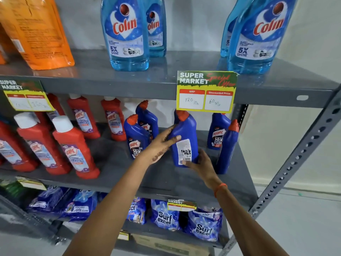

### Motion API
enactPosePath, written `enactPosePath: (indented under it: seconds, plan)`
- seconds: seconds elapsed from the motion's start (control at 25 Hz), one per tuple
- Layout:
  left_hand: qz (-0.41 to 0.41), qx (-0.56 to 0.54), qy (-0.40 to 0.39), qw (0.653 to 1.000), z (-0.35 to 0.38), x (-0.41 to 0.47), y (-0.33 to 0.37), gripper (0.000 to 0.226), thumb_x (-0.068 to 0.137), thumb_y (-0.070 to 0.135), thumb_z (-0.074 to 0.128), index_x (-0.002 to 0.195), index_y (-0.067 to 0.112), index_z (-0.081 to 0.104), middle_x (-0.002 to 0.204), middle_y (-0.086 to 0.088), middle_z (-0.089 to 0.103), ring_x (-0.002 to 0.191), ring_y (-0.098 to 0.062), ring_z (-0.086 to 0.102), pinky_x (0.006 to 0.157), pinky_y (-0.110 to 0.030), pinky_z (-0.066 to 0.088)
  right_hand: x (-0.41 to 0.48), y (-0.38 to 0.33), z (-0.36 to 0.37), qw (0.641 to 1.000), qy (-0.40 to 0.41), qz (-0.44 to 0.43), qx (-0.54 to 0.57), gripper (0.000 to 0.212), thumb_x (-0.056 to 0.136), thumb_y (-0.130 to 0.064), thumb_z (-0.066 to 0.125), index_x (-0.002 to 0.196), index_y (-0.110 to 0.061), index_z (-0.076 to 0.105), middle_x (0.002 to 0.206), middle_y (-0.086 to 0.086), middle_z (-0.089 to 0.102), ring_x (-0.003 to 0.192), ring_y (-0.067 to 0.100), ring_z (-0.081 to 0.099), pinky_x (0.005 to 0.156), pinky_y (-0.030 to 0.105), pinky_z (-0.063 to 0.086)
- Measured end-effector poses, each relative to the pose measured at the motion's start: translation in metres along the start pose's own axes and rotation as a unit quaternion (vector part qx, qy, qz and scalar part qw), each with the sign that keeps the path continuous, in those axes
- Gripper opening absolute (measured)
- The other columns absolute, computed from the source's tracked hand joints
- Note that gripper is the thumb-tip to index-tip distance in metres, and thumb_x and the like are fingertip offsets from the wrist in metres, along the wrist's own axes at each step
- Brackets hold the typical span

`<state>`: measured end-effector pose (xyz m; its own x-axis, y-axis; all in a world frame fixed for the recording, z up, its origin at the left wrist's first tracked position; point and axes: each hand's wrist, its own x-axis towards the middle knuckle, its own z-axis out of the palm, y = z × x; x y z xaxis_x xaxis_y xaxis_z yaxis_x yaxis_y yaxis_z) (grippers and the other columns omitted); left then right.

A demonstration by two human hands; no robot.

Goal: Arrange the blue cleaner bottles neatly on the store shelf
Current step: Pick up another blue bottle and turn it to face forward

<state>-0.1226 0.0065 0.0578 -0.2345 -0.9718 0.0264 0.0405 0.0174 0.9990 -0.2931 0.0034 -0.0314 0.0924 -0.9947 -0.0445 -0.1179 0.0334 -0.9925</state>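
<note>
Blue opaque plastic forms the held cleaner bottle (185, 139), a smooth, flattened flask with an angled neck and a red cap, turned so that its white back label with fine print and barcode faces the camera. The left hand (162, 145) wraps the bottle's upper left flank, fingers curled round the body with a thumb laid across its front; the right hand (200, 164), marked by an orange wrist band (220, 189), cups the lower right corner, fingertips pressed on the label's foot. Both hands are thus closed on this one bottle, which stands roughly upright at or just above the grey painted-metal middle shelf (118, 159); whether its base touches the shelf cannot be told. Just left of the grip stand two blue Harpic bottles (136, 137), one behind the other, labels forward. To the right of the grip a further blue bottle (227, 150) stands side-on, with another labelled one (218, 133) behind it near the perforated steel upright (302, 148). Farther left of the grip are red bathroom-cleaner bottles (73, 146) with white caps, rectangular in section and glossy. Directly above the grip a yellow and green paper price card (205, 91) hangs from the upper shelf's edge, overlapping the held bottle's cap. On that upper shelf stand translucent pale-blue Colin bottles (126, 34). Below the grip lie crinkled blue Surf Excel pouches (165, 217).
</note>
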Motion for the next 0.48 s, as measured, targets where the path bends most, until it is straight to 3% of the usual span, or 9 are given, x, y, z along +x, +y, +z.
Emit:
enactPosePath:
  seconds: [0.12,0.2,0.32,0.4,0.48]
  plan:
    - [-0.020,-0.004,0.016,1.000,0.018,-0.002,0.002,0.061,0.089,0.031,0.054,0.142,0.032,0.023,0.129,0.013,0.049,0.112,-0.002,0.051,0.097,-0.027,0.044,-0.014,-0.009,0.023,0.991,0.133,-0.022,-0.001,0.050,0.065,-0.013,0.082,0.093,-0.014,0.040,0.087,-0.003,0.062,0.077,0.015,0.061,0.064,0.022,0.049]
    - [0.000,0.034,0.058,0.998,0.032,0.000,0.001,0.072,0.079,0.034,0.069,0.138,0.031,0.028,0.123,0.012,0.054,0.109,-0.005,0.053,0.095,-0.028,0.045,-0.021,-0.010,0.035,0.984,0.169,-0.060,0.004,0.051,0.066,-0.013,0.081,0.096,-0.014,0.041,0.086,-0.008,0.060,0.076,0.011,0.059,0.066,0.022,0.047]
    - [0.030,0.035,0.178,0.983,0.033,0.009,-0.004,0.062,0.067,0.025,0.080,0.119,0.021,0.046,0.106,-0.001,0.064,0.098,-0.022,0.064,0.084,-0.034,0.054,-0.024,-0.001,0.042,0.987,0.131,-0.097,0.001,0.062,0.065,-0.011,0.082,0.111,-0.010,0.041,0.095,-0.014,0.058,0.087,0.009,0.061,0.074,0.016,0.050]
    - [0.033,0.032,0.177,0.983,0.019,0.012,-0.008,0.049,0.071,0.015,0.077,0.114,0.016,0.052,0.099,-0.004,0.067,0.090,-0.021,0.066,0.078,-0.035,0.057,-0.024,0.001,0.040,0.992,0.093,-0.088,-0.016,0.061,0.064,-0.012,0.084,0.107,-0.010,0.041,0.097,-0.011,0.057,0.089,0.011,0.062,0.070,0.010,0.051]
    - [0.046,0.018,0.137,0.989,0.002,0.014,-0.012,0.038,0.073,0.005,0.074,0.107,0.013,0.060,0.092,0.000,0.070,0.084,-0.015,0.068,0.070,-0.025,0.057,-0.019,-0.001,0.034,0.996,0.058,-0.067,0.004,0.061,0.064,-0.010,0.083,0.107,-0.014,0.040,0.099,-0.009,0.058,0.092,0.013,0.062,0.070,0.012,0.053]
